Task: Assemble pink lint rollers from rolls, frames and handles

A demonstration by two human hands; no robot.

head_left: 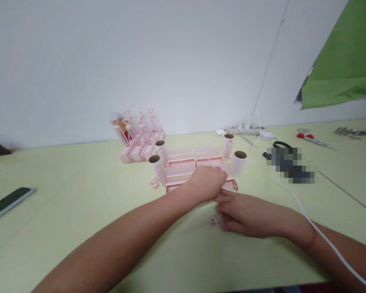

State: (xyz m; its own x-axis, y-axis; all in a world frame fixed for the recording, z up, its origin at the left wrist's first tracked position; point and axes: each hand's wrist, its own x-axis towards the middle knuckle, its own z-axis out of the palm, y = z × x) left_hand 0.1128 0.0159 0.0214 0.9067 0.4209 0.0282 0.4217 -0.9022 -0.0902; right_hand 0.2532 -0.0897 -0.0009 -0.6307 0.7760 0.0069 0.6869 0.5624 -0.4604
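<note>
The worktop [79,195] runs back to the white wall [177,61], its near edge at the bottom; a broad stretch parts the phone [11,202] at far left from the pink cases [181,163] in the middle. The left hand's [209,181] fingers curl down over the front cases, and the right hand's [247,213] lie close together just beside them; whether either grips anything is hidden. A small clear piece [215,220] pokes out beside the right fingers. The cases' see-through lids [180,173] stand raised, contents too small to tell; white tubes [239,166] with open, brown-lined tops stand upright at both ends
</note>
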